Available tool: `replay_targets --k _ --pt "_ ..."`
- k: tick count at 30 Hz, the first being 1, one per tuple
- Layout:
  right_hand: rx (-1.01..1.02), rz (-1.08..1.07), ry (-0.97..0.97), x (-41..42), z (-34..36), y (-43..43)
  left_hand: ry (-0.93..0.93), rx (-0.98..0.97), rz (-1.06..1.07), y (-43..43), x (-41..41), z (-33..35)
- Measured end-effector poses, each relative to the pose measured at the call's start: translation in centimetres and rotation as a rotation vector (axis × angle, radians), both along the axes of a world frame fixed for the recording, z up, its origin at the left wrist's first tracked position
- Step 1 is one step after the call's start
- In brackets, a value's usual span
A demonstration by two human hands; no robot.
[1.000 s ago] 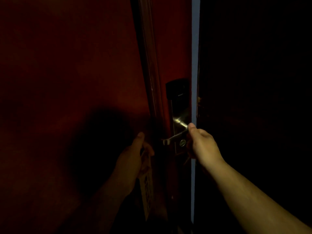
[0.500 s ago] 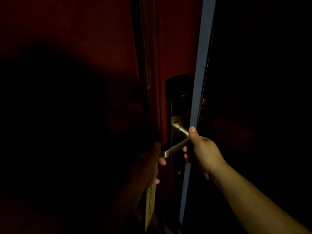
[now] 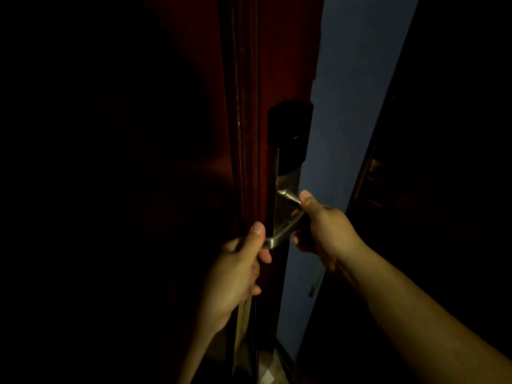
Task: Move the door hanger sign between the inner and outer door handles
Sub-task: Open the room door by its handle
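In a dark scene, a silver lever handle (image 3: pixel 279 237) juts from a metal lock plate (image 3: pixel 285 195) on the dark red door (image 3: pixel 285 65). My right hand (image 3: pixel 324 225) grips the handle near its pivot, thumb on top. My left hand (image 3: pixel 235 273) holds the top of the yellowish door hanger sign (image 3: pixel 242 331), which hangs below it, and its thumb sits right at the handle's free tip. The sign's hook end is hidden by my fingers.
A black card reader (image 3: pixel 288 126) tops the lock plate. The door stands ajar, showing a blue-grey wall (image 3: pixel 349 106) through the gap. The dark door frame (image 3: pixel 388 162) is on the right; floor (image 3: pixel 266 364) shows below.
The door has swung wider open, widening the blue-grey gap. My left hand rose with the sign from lower left up to the handle's tip. My right hand kept its grip on the handle.
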State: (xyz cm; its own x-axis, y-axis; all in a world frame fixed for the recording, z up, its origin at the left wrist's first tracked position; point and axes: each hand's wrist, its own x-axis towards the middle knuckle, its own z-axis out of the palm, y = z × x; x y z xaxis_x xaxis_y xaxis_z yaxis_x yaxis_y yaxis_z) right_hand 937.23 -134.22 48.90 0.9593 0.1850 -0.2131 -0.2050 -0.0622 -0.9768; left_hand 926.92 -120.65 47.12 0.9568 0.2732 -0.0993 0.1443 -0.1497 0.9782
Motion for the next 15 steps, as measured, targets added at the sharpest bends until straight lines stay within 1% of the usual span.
replay_targets --k 6,12,15 --pt "-0.068 0.009 -0.023 2.4 0.7 5.1 0.099 -0.007 -0.004 4.4 2.1 -0.7" --pt "-0.1 0.063 -0.03 5.5 1.0 10.7 0.094 -0.019 0.078 8.8 4.6 -0.7" --pt "-0.161 0.104 -0.064 7.3 0.9 14.1 0.077 -0.037 0.131 11.4 5.9 -0.8"
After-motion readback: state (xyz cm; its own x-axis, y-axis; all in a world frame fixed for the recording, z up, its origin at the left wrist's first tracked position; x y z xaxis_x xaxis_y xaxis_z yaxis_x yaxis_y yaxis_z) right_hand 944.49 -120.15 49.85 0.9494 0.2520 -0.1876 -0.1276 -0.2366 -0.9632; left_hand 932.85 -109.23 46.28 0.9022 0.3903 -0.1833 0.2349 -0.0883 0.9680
